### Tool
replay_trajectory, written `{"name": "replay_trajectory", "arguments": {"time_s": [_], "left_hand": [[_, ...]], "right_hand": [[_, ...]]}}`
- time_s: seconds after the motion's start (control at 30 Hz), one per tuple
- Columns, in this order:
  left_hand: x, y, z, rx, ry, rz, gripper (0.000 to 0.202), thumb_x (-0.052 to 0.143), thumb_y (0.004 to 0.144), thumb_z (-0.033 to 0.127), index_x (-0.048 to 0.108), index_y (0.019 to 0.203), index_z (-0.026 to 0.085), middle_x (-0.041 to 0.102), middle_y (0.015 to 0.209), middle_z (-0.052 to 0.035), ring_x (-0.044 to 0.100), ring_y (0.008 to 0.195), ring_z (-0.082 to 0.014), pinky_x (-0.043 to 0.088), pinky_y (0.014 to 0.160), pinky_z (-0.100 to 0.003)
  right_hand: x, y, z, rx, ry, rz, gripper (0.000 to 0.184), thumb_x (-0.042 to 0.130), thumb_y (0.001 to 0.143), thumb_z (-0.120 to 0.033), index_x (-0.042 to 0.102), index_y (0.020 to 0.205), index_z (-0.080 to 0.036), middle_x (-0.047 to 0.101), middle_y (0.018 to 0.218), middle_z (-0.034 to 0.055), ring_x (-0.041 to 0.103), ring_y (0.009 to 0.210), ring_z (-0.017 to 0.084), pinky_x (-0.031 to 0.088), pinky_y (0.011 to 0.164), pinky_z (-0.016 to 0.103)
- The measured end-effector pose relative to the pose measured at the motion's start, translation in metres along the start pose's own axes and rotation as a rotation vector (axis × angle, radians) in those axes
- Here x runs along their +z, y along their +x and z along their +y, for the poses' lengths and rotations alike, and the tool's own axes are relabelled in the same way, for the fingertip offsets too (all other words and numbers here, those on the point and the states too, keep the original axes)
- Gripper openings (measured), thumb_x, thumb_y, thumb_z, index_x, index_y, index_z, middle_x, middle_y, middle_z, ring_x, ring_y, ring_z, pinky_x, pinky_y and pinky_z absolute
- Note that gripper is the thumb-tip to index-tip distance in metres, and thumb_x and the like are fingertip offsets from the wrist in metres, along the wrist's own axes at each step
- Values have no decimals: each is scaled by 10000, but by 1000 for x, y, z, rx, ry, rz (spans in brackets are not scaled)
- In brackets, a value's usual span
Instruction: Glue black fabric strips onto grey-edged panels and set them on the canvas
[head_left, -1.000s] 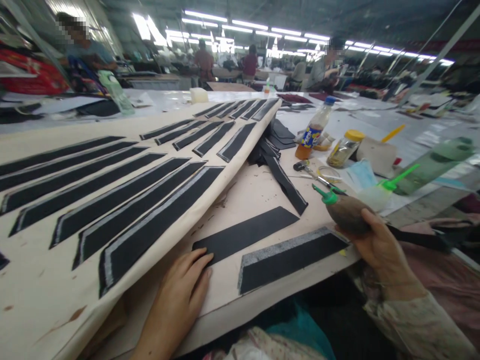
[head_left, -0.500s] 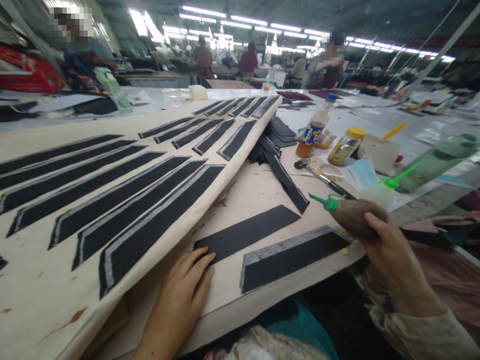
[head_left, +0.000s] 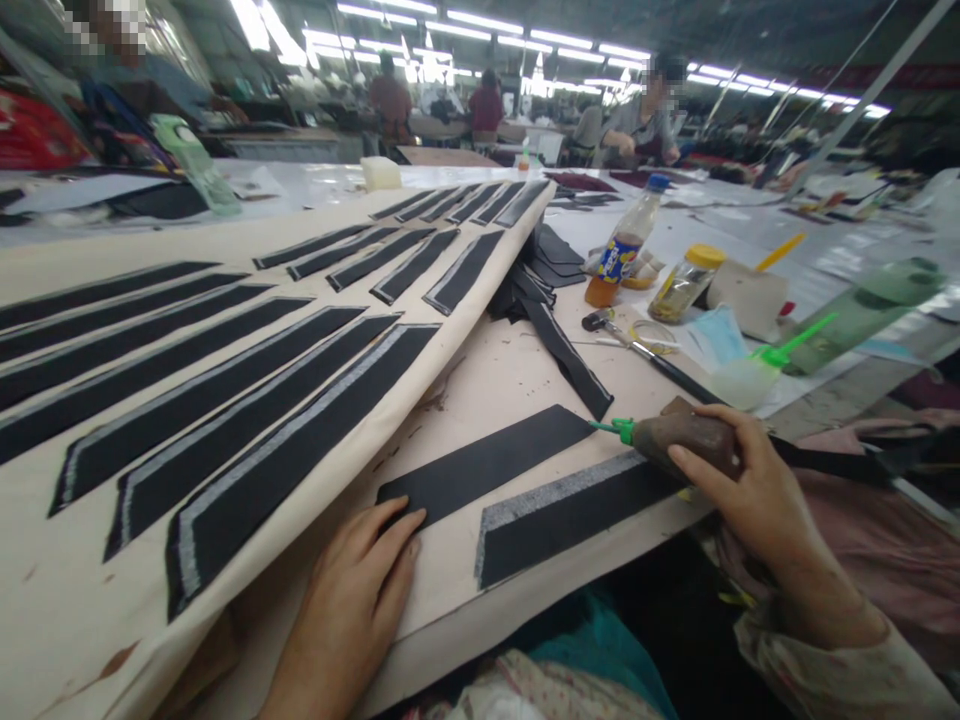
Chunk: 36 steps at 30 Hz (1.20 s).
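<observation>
My right hand [head_left: 750,490] is closed round a brown glue bottle [head_left: 694,445] with a green nozzle. The nozzle tip is at the right end of a plain black strip [head_left: 487,460]; whether it touches cannot be made out. My left hand [head_left: 356,585] lies flat, its fingertips on the strip's near left corner. Closer to the table edge is a second black strip [head_left: 570,520] with a grey band along its far side and left end. On the left, a cream board [head_left: 360,420] carries rows of black strips with pale edge bands.
Beyond the strips lie a hammer [head_left: 652,360], loose black pieces [head_left: 555,260], a Pepsi bottle [head_left: 626,245], a yellow-lidded jar [head_left: 686,285] and a bottle with a green nozzle [head_left: 750,375]. A large green bottle [head_left: 870,310] lies at right. Several people are in the background.
My right hand has brought the glue bottle left and down, from above the table to the plain strip's right end. My left hand stays on the strip. The view has shifted slightly.
</observation>
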<state>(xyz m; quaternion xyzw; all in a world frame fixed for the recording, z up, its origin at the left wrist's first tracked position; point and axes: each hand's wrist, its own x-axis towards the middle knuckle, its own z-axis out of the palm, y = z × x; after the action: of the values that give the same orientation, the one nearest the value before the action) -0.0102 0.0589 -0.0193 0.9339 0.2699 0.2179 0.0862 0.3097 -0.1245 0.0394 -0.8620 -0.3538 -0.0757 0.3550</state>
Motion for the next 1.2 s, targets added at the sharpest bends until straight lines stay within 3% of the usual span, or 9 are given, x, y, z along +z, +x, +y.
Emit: {"name": "replay_trajectory", "arguments": {"time_s": [0.73, 0.97, 1.2], "left_hand": [[-2, 2, -1, 16, 7, 17, 291, 427, 877, 341, 621, 1065, 231, 594, 1120, -75, 552, 1020, -239, 483, 861, -389], [-2, 1, -2, 16, 10, -2, 288, 429, 878, 340, 618, 1069, 237, 590, 1128, -69, 548, 1029, -245, 478, 865, -404], [-1, 0, -2, 22, 19, 10, 292, 428, 880, 337, 615, 1077, 231, 587, 1135, -72, 551, 1030, -249, 480, 863, -410]], "right_hand": [[12, -10, 1, -48, 44, -58, 455, 604, 708, -457, 507, 1080, -215, 563, 1076, 91, 550, 965, 254, 439, 850, 400], [6, -6, 11, -1, -11, -4, 490, 607, 699, -476, 512, 1100, -211, 565, 1076, 89, 555, 960, 262, 437, 852, 416], [10, -8, 3, -30, 18, -28, 479, 603, 703, -478, 509, 1087, -209, 570, 1064, 93, 555, 957, 258, 442, 847, 406]]}}
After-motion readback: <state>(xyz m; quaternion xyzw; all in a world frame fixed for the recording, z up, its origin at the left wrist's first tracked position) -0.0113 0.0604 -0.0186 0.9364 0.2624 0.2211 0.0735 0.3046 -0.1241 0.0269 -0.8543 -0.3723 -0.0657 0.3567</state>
